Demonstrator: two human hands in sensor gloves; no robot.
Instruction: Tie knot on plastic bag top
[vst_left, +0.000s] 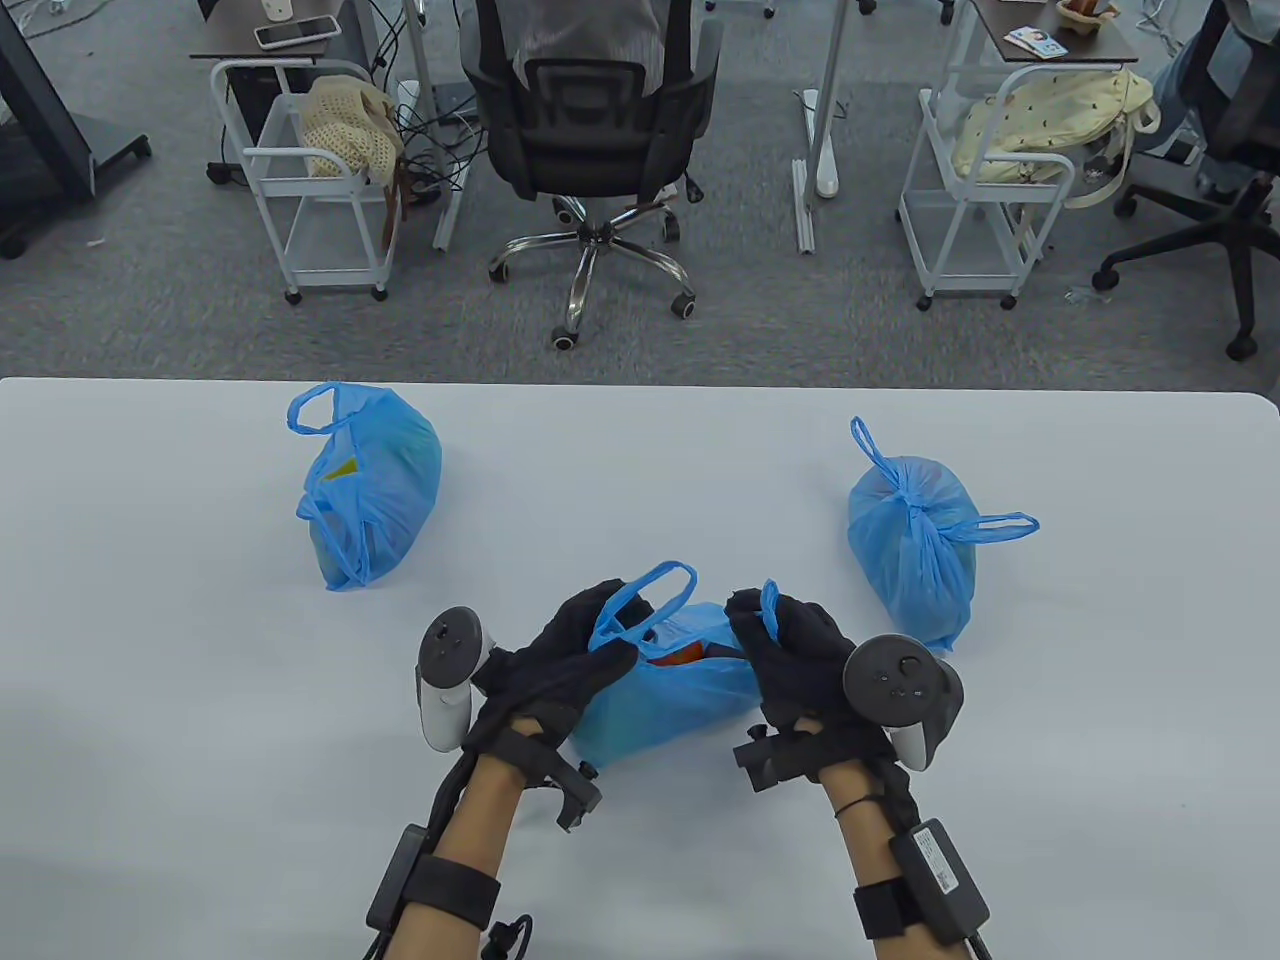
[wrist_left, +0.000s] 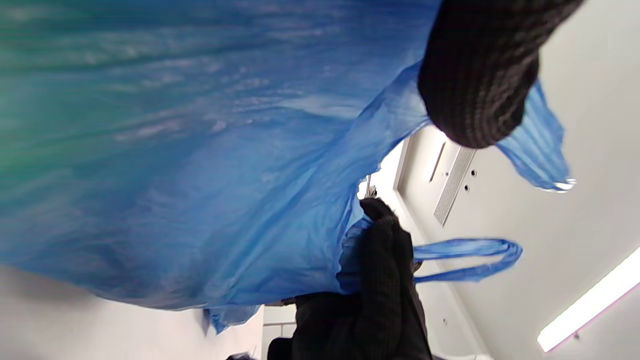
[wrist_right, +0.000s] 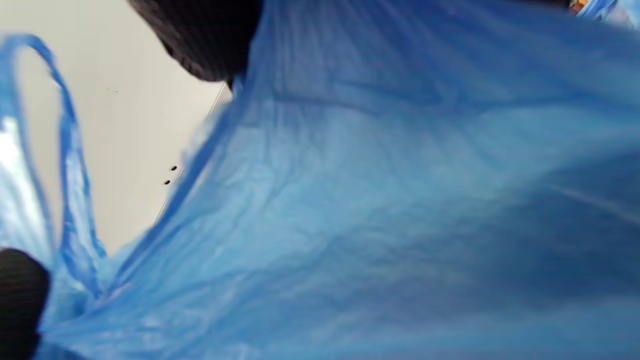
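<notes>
In the table view, the middle bag lies on the white table at the near edge, toward six o'clock, between both gloved hands. The left hand grips the left handle loop, which stands up toward twelve o'clock, and the right hand pinches the right handle; the mouth is still open, with something orange showing inside. At ten o'clock a second bag sits with loose handles, seemingly untied; at two o'clock a third bag already carries a knot. In the left wrist view, blue film fills most of the frame, one gloved fingertip presses on it at one o'clock, and the far hand clamps a handle at six o'clock. In the right wrist view, the film again dominates, a fingertip sits against it at eleven o'clock, and a loop hangs at nine o'clock. I judge the knot barely begun: the handles are gathered but not crossed, looped or pulled tight.
</notes>
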